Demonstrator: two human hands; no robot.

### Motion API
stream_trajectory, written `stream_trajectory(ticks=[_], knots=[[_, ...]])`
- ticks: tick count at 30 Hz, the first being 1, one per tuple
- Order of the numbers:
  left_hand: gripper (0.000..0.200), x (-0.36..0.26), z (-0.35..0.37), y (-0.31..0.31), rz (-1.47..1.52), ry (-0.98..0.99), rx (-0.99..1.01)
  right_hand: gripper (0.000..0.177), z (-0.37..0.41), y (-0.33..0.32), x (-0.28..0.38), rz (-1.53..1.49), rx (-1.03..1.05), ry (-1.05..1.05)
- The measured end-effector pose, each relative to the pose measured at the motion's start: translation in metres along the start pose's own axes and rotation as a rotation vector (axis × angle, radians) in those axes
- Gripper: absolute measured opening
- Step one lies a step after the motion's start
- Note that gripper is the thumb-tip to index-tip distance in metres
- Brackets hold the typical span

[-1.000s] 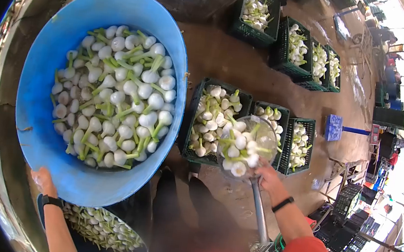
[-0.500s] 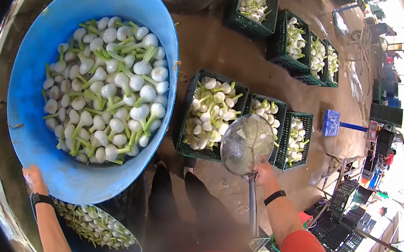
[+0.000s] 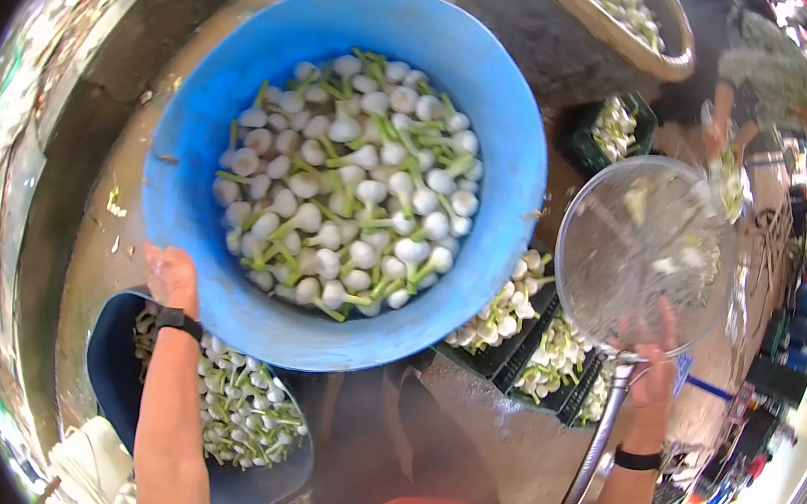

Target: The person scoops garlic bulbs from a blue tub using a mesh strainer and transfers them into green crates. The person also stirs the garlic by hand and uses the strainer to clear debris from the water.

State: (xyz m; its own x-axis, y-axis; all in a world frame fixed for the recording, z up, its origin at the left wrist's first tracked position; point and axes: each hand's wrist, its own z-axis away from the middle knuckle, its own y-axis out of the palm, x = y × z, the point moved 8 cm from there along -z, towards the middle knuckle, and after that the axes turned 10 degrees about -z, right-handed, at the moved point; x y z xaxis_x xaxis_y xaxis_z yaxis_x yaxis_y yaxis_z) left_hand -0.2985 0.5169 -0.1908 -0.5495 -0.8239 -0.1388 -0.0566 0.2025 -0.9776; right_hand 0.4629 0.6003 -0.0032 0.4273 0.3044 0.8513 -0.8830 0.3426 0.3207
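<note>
The left hand [image 3: 171,276] clasps the near rim of the blue tub [image 3: 180,184], which is heaped with white onions [image 3: 361,186]. Right of the tub, the right hand [image 3: 652,361] grips the handle of the mesh strainer [image 3: 641,246], whose bowl sits just beside the tub's rim.

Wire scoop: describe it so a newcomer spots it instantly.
Start at the blue tub of white bulbs. Right of it, the right hand holds the wire scoop: a round see-through mesh bowl on a metal handle, unlike the solid tub and crates.
</note>
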Motion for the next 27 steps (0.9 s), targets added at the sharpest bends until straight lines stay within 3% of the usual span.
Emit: stream_trajectory(ticks=[2,4,8,9,12,13,15,16,21,23,24,27], knots=[[0.025,-0.032,0.014,-0.027,-0.063,0.001,-0.021,0.08,-0.019,0.075,0.027,0.073,0.111,-0.024],[0.035,-0.061,0.025,-0.062,-0.111,-0.215,0.234,0.08,-0.039,0.146,0.03,0.149,0.216,-0.058],[0.04,-0.053,0.031,-0.051,-0.043,-0.197,0.127,0.079,-0.08,0.269,-0.033,0.159,0.45,0.13],[0.04,-0.053,0.029,-0.057,-0.039,-0.217,0.124,0.076,-0.095,0.284,-0.058,0.291,0.508,0.132],[0.039,-0.065,0.035,-0.067,0.033,-0.277,0.225,0.072,-0.132,0.314,-0.128,0.708,0.308,0.156],[0.039,-0.066,0.035,-0.069,0.025,-0.296,0.221,0.072,-0.143,0.316,-0.151,0.714,0.328,0.164],[0.037,-0.072,0.034,-0.076,0.067,-0.278,0.217,0.069,-0.15,0.332,-0.178,1.32,0.549,-0.367],[0.034,-0.073,0.033,-0.076,0.061,-0.294,0.246,0.069,-0.15,0.33,-0.196,1.333,0.57,-0.357],[0.031,-0.076,0.034,-0.079,0.099,-0.335,0.262,0.07,-0.154,0.327,-0.285,1.607,0.471,0.066],[0.031,-0.079,0.033,-0.078,0.12,-0.328,0.257,0.065,-0.218,0.273,-0.369,1.292,0.592,0.083],[0.032,-0.079,0.031,-0.079,0.106,-0.329,0.257,0.062,-0.204,0.295,-0.365,1.216,0.52,0.276],[0.032,-0.075,0.033,-0.074,0.102,-0.324,0.276,0.044,-0.224,0.275,-0.422,1.035,0.511,0.574]])
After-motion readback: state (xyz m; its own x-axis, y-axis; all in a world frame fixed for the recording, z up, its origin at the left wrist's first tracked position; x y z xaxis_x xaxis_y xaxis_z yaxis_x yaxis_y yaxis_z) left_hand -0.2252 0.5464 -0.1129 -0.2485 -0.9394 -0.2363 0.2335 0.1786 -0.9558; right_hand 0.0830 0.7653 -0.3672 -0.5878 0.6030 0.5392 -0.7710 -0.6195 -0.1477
